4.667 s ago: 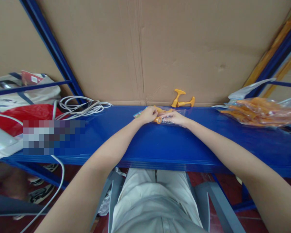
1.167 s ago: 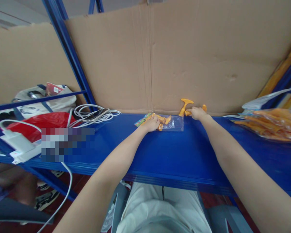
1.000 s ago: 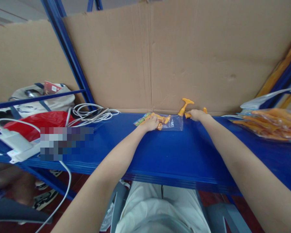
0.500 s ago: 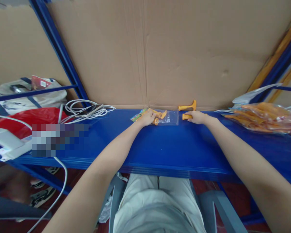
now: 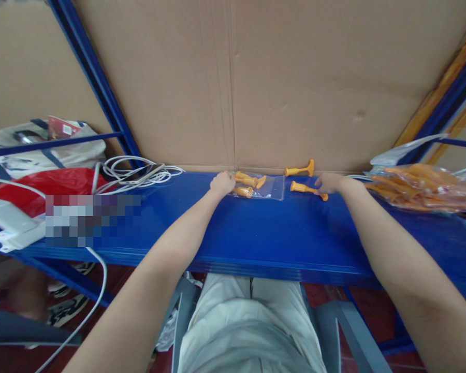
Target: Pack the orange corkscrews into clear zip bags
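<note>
My left hand [image 5: 222, 184] is closed on the left end of a clear plastic bag [image 5: 274, 187], covering the colourful card that showed there. Orange hammer-shaped plastic pieces [image 5: 245, 180] lie in the bag. Right of it, a loose orange hammer-shaped piece [image 5: 305, 188] rests on the blue table [image 5: 264, 228], its handle towards the bag. My right hand [image 5: 331, 183] hovers at that piece's head, fingers apart; whether they touch it I cannot tell. Behind, a second loose orange piece [image 5: 300, 169] lies close to the cardboard wall.
A heap of bagged orange pieces [image 5: 423, 186] lies at the right. Coiled white cable [image 5: 140, 173], a red plastic bag [image 5: 54, 189] and a white power strip [image 5: 13, 225] are at the left. Cardboard [image 5: 233, 93] closes off the back; blue posts [image 5: 97, 88] stand at both sides.
My right hand has let go of the nearer loose piece and shifted slightly right. The left hand has slid left to the bag's end, uncovering more orange pieces.
</note>
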A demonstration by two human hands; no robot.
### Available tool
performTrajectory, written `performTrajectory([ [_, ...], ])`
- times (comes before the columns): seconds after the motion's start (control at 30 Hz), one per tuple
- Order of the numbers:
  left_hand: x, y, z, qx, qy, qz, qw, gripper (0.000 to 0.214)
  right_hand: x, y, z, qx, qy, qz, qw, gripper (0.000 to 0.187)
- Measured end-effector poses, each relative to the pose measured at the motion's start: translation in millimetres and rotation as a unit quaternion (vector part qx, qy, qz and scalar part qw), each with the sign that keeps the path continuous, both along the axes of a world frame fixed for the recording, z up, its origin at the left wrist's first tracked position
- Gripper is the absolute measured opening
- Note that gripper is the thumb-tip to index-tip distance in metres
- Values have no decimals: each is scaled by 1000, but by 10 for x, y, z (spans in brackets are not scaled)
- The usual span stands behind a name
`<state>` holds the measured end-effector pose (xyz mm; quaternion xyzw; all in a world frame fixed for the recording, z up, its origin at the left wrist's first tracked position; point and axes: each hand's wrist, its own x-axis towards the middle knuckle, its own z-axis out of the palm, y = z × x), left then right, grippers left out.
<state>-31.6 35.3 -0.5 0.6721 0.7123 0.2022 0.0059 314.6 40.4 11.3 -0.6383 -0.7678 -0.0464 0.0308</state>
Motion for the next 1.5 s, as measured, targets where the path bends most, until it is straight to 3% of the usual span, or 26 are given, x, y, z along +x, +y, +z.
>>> performTrajectory([
  [0.1,6,-10,10,-3,4,10,1000,40,-59,-67,14,-73,-70,-47,994,10],
  [0.2,20,-17,14,-2,7,7,1000,40,-119,-109,17,-65,-67,-44,995,15],
  [0.43,23,-16,11,2,10,1,1000,39,-96,-163,134,9,41,20,999,19],
  [0.57,26,-9,8,3,10,-7,1000,41,-189,-203,195,-22,110,81,990,20],
  [0.87,73,-17,-16,1,15,-53,999,36,-498,-158,-5,-43,155,118,980,18],
  [1.13,130,-64,-38,-8,33,-83,996,33,-594,-202,11,-34,158,120,980,16],
  [1.5,136,1,-120,-1,46,-143,989,39,-643,-159,-43,45,153,109,981,16],
])
